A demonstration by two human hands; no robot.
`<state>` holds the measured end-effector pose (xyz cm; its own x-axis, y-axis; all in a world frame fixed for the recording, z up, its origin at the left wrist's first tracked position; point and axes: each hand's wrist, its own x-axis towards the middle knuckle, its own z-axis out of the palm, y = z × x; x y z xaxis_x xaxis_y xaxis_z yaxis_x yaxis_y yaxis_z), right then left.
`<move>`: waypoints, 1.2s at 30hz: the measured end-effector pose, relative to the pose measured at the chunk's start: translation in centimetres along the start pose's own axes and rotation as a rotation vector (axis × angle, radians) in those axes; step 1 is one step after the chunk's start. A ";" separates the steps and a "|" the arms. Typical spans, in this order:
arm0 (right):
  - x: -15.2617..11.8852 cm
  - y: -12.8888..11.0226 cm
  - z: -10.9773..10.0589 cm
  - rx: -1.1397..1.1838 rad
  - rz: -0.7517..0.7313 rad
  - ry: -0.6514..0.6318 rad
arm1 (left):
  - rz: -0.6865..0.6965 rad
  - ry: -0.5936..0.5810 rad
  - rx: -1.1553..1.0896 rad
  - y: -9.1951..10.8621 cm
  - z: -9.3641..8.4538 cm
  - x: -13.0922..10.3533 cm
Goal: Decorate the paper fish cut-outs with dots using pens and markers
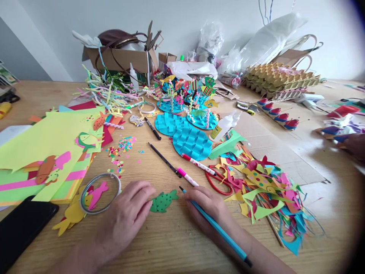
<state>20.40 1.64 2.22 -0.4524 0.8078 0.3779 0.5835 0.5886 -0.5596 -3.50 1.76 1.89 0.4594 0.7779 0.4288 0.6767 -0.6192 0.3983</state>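
A green paper fish (pixel 163 201) with dark dots lies flat on the wooden table between my two hands. My left hand (pixel 128 211) rests at its left end, fingers together and curled, the fingertips touching or close to the fish's head. Against the fish's tail side is my right hand (pixel 207 205), closed around a long blue pen (pixel 219 230) whose dark tip points up and left. Beyond the hands lie a pink marker (pixel 186 177), a red-capped marker (pixel 199 164), a black pencil (pixel 164 160) and red-handled scissors (pixel 218 182).
Colored paper sheets (pixel 57 140), a tape ring (pixel 83 203) and a black phone (pixel 25 228) lie left. Paper scraps (pixel 265 186) heap up right. Blue paper discs (pixel 192 142), glue bottles (pixel 222 127) and egg cartons (pixel 279 80) stand farther back. Another person's hand (pixel 355 144) shows far right.
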 end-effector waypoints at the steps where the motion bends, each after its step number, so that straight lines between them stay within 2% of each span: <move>1: -0.1 0.0 -0.4 -0.043 -0.027 -0.041 | -0.008 -0.023 0.004 -0.5 -0.1 0.0; 6: -1.1 -0.7 -2.4 -0.189 0.018 -0.348 | -0.069 -0.250 0.042 -1.6 -0.1 -0.2; 12: -1.6 -1.4 -2.8 -0.366 0.072 -0.555 | -0.064 -0.315 0.045 -1.0 0.0 -0.1; 17: -0.8 -1.8 -2.7 -0.462 0.131 -0.600 | -0.033 -0.321 0.045 -1.4 0.1 -0.1; 23: 1.3 -2.6 -3.1 -0.445 0.207 -0.540 | -0.004 -0.309 0.024 -2.2 0.5 0.0; 26: 3.1 -3.2 -2.9 -0.358 0.232 -0.609 | -0.002 -0.307 0.010 -2.4 0.7 0.0; 30: 5.0 -3.4 -1.8 -0.362 0.282 -0.669 | -0.015 -0.310 -0.004 -2.4 0.8 -0.1; 36: 6.1 -4.1 -1.1 -0.418 0.361 -0.708 | -0.066 -0.308 -0.029 -2.0 0.7 -0.1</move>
<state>16.02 4.17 7.59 -0.4230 0.8182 -0.3894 0.9061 0.3781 -0.1897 -4.46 2.96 0.48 0.5711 0.8094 0.1370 0.6962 -0.5660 0.4416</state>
